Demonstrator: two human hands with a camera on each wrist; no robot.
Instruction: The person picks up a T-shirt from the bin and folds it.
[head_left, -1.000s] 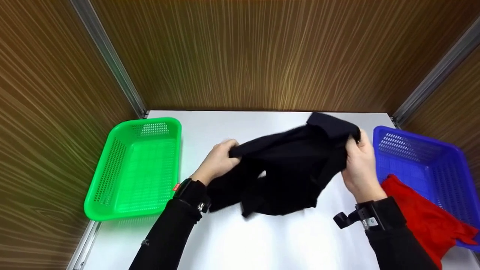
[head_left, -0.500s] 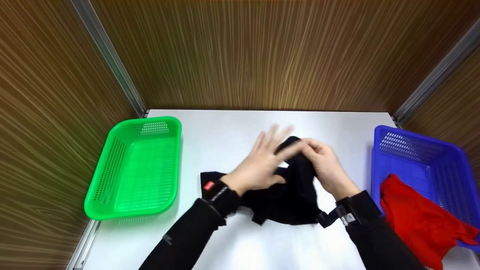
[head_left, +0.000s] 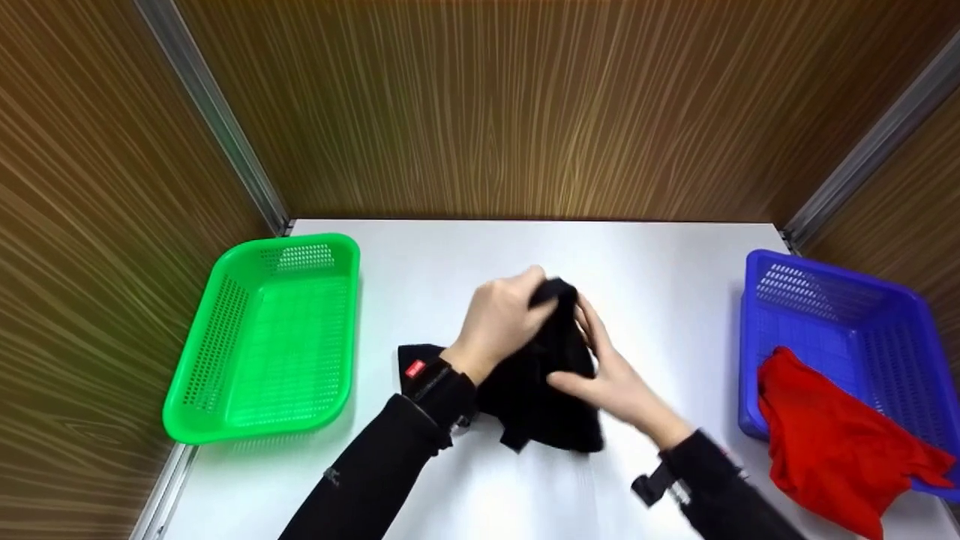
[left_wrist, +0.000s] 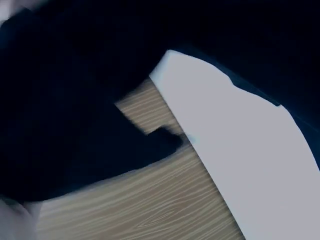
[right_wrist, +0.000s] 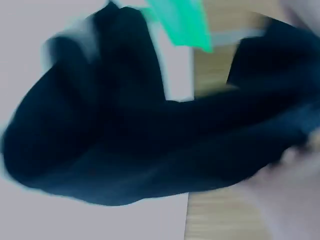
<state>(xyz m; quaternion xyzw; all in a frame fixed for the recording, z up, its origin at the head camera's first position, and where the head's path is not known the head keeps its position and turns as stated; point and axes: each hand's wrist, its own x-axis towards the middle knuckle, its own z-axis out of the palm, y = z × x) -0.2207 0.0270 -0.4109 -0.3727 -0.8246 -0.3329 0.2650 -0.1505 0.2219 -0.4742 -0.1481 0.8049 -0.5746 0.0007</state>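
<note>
A piece of black cloth [head_left: 544, 397], perhaps a garment, hangs bunched over the white table in the head view, its lower part on or near the surface. My left hand [head_left: 499, 319] grips its top edge with curled fingers. At the cloth's right side, my right hand [head_left: 619, 382] has its fingers nearly straight and its thumb held apart across the front, touching or very near the fabric. Blurred dark cloth [left_wrist: 75, 125] fills much of the left wrist view. In the right wrist view the black fabric [right_wrist: 125, 145] stretches sideways, with fingertips along its lower right edge.
To the left stands a green perforated basket [head_left: 352, 360] with nothing seen inside. At the right is a blue perforated basket [head_left: 750, 337], with a red cloth [head_left: 832, 442] draped over its near rim. Wood-grain panels [head_left: 487, 112] wall in the white table [head_left: 420, 255].
The cloth, first stretched between both hands, is now gathered and lower. My left hand opened, moved right and took the top edge. My right hand let go there and slid down the cloth's side.
</note>
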